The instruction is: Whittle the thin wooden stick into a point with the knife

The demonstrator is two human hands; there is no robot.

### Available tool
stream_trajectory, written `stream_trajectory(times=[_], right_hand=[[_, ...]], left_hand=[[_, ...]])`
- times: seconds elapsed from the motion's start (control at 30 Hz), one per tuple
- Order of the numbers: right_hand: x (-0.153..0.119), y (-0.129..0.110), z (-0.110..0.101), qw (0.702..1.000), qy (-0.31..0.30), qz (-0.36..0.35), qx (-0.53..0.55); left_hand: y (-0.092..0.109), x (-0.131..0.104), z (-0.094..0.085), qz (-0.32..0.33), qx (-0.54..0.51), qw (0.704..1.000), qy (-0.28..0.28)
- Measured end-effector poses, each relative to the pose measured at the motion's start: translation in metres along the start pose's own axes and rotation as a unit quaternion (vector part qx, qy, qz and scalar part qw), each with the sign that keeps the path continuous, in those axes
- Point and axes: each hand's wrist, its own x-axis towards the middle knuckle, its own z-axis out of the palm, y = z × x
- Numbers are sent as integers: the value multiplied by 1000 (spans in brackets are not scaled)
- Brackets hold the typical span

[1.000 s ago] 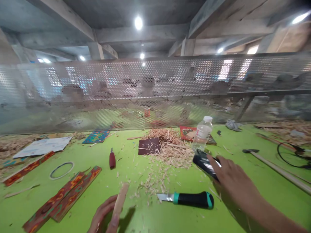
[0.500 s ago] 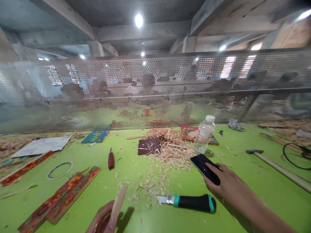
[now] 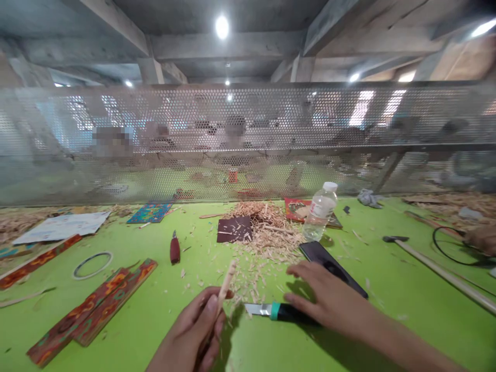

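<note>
My left hand (image 3: 196, 328) is closed around a narrow strip of pale wood (image 3: 228, 279), whose upper end points up and away from me. My right hand (image 3: 325, 297) hovers with fingers apart over the black-and-green utility knife (image 3: 289, 313), hiding the rear of its handle. I cannot tell whether the fingers touch it. The knife's blade (image 3: 258, 309) is extended and points left, close to my left hand. Just beyond my right hand a black smartphone (image 3: 339, 271) lies flat on the green table (image 3: 151, 320).
Wood shavings (image 3: 271, 232) are heaped around a dark square board (image 3: 234, 229), near a plastic bottle (image 3: 321, 212). A red-handled carving knife (image 3: 174, 249), tape roll (image 3: 92, 265) and painted strips (image 3: 116, 302) lie left. Right are a hammer (image 3: 430, 266) and another person's hand (image 3: 482, 237). Perforated screen (image 3: 232, 139) behind.
My right hand has let go of the smartphone and moved left and nearer, over the utility knife. My left hand has brought the wood strip up and right. Another person's hand has appeared at right.
</note>
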Motion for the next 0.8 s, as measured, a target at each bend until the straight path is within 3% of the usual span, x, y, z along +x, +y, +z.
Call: stream_trajectory(times=[0.1, 0.17, 0.33, 0.5, 0.67, 0.8], right_hand=[[-2, -14, 16, 998, -49, -31, 22], [-2, -16, 22, 997, -58, -39, 33], [2, -10, 18, 998, -22, 1, 50], [10, -12, 10, 984, 73, 60, 153], [10, -22, 20, 972, 114, 43, 200], [8, -24, 31, 973, 94, -4, 212]], left_hand=[[6, 23, 11, 0, 67, 991, -114], [8, 39, 16, 30, 98, 986, -132], [12, 70, 26, 113, 104, 983, -98], [11, 86, 38, 172, 110, 977, -57], [6, 88, 47, 210, 108, 970, -57], [-1, 87, 46, 213, 87, 968, -97]])
